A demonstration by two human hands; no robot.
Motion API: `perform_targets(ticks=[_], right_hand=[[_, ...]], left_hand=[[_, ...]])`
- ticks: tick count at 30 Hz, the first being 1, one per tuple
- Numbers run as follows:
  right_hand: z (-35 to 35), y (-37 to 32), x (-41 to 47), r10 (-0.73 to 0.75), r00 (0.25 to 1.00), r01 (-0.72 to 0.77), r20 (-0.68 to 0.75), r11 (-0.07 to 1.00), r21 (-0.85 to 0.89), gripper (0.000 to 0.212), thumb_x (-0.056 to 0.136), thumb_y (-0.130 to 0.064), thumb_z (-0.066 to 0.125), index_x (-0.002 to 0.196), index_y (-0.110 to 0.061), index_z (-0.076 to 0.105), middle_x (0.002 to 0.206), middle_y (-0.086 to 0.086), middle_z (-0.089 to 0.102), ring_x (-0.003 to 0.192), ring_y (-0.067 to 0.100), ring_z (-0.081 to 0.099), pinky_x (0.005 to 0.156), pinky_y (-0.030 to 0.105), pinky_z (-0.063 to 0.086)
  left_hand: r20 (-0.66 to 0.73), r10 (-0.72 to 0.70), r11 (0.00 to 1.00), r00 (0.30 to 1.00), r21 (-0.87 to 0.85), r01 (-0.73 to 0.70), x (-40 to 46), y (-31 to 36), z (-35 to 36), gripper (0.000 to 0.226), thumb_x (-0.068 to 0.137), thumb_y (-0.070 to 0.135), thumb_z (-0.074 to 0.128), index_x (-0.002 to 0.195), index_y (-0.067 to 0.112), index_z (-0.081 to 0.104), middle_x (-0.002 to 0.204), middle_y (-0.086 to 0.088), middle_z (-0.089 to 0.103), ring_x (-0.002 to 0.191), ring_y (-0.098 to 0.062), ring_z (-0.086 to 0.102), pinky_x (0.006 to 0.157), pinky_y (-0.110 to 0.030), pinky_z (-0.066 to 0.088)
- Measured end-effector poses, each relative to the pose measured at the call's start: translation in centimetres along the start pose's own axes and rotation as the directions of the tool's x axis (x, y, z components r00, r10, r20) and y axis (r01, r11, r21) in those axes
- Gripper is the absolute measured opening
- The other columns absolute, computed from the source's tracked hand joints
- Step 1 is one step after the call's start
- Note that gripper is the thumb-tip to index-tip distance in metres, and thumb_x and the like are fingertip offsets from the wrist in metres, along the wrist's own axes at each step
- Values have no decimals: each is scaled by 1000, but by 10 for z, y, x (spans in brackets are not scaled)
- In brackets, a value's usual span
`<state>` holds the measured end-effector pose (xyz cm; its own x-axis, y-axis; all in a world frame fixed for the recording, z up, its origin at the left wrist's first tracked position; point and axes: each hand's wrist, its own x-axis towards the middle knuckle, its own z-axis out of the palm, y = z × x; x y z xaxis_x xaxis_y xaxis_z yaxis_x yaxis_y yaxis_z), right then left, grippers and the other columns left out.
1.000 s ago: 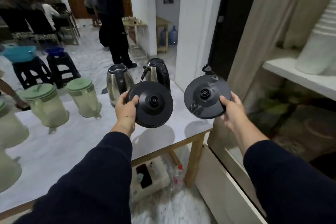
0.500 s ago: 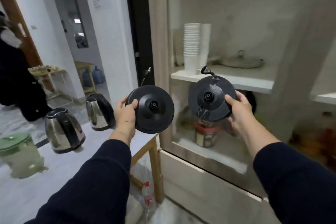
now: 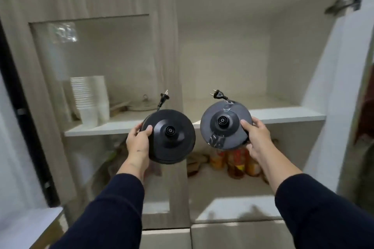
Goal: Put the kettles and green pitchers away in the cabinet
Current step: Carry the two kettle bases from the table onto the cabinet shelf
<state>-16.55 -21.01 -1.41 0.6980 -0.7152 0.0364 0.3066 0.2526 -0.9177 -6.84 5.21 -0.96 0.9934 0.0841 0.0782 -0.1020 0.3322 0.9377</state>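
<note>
I face the cabinet (image 3: 283, 116), whose white middle shelf runs across at hand height. My left hand (image 3: 139, 143) grips a round black kettle base (image 3: 172, 139) by its left rim, with its plug (image 3: 164, 97) sticking up. My right hand (image 3: 256, 137) grips a second kettle base (image 3: 221, 127), greyer and patched with clear tape, by its right rim; its plug (image 3: 218, 93) also points up. Both bases are tilted, top faces towards me, in front of the shelf edge. No kettle or green pitcher is in view.
The left cabinet door (image 3: 97, 95) with its glass pane is closed; behind it stand stacked white cups (image 3: 87, 99) and a pot lid (image 3: 144, 105). The right door (image 3: 334, 97) is swung open. Jars (image 3: 236, 160) sit on the lower shelf. A table corner (image 3: 30, 226) shows bottom left.
My view has swung right from the table with kettles and pitchers to face the cabinet. Both hands kept their kettle bases and carried them towards the middle shelf.
</note>
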Motion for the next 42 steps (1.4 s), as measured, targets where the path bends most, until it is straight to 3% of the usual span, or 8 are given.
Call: perform_targets(ticks=[6, 15, 21, 28, 32, 35, 38, 42], right_hand=[[-101, -50, 56, -93, 976, 97, -196, 995, 14, 47, 88, -19, 67, 132, -22, 54, 133, 8, 58, 115, 29, 59, 97, 47, 50], [-176, -68, 127, -22, 921, 43, -389, 998, 47, 47, 92, -15, 62, 137, -16, 51, 134, 7, 58, 123, 29, 54, 105, 43, 45], [-158, -71, 201, 62, 924, -58, -378, 998, 24, 31, 95, -17, 57, 126, -13, 59, 109, 9, 63, 111, 30, 61, 94, 41, 52], [-138, -69, 262, 95, 894, -171, -438, 975, -139, 21, 93, -19, 61, 105, -4, 54, 111, 18, 62, 98, 33, 62, 90, 43, 55], [-137, -63, 285, -98, 899, -218, -426, 745, -631, 35, 99, -29, 46, 116, 0, 56, 106, 17, 61, 91, 34, 57, 78, 34, 46], [-138, -59, 292, -162, 928, -217, -335, 497, -840, 46, 99, -39, 38, 130, -7, 48, 124, 19, 55, 107, 35, 56, 86, 37, 45], [-139, -61, 295, -169, 946, -180, -278, 439, -880, 48, 99, -38, 38, 137, -9, 45, 135, 19, 45, 114, 37, 53, 92, 39, 45], [-143, -59, 280, -268, 963, 99, 37, 225, -969, 45, 94, -45, 43, 131, -20, 51, 134, 12, 49, 121, 32, 49, 100, 43, 42]], left_hand=[[135, -38, 997, 990, -58, 46, -24, -37, 135, 35, 91, 12, 60, 126, 18, 58, 120, -9, 64, 109, -28, 60, 101, -45, 49], [122, -145, 988, 982, -43, 151, -14, -81, 250, 38, 95, 12, 52, 134, 14, 56, 123, -13, 65, 110, -31, 62, 99, -41, 50], [114, -142, 990, 983, 34, 139, 44, -96, 291, 32, 96, 12, 49, 127, 14, 59, 120, -13, 66, 105, -31, 62, 99, -40, 49], [92, -145, 966, 985, 229, 121, 95, -111, 314, 25, 96, 14, 51, 119, 10, 59, 113, -15, 64, 104, -36, 61, 94, -43, 51], [127, -69, 912, 989, 410, 11, 109, -120, 325, 41, 97, 14, 51, 137, 7, 47, 135, -15, 55, 124, -34, 52, 107, -41, 41], [176, -32, 796, 984, 600, -81, 112, -124, 328, 50, 98, 27, 48, 145, 14, 39, 146, -11, 46, 136, -33, 40, 113, -41, 32], [225, 25, 481, 974, 852, -209, 106, -123, 326, 50, 98, 44, 37, 146, 28, 38, 149, -5, 43, 140, -29, 31, 109, -43, 26], [364, 46, 207, 930, 907, -366, 86, -125, 326, 49, 92, 52, 43, 137, 32, 45, 140, -3, 46, 131, -27, 36, 102, -42, 29]])
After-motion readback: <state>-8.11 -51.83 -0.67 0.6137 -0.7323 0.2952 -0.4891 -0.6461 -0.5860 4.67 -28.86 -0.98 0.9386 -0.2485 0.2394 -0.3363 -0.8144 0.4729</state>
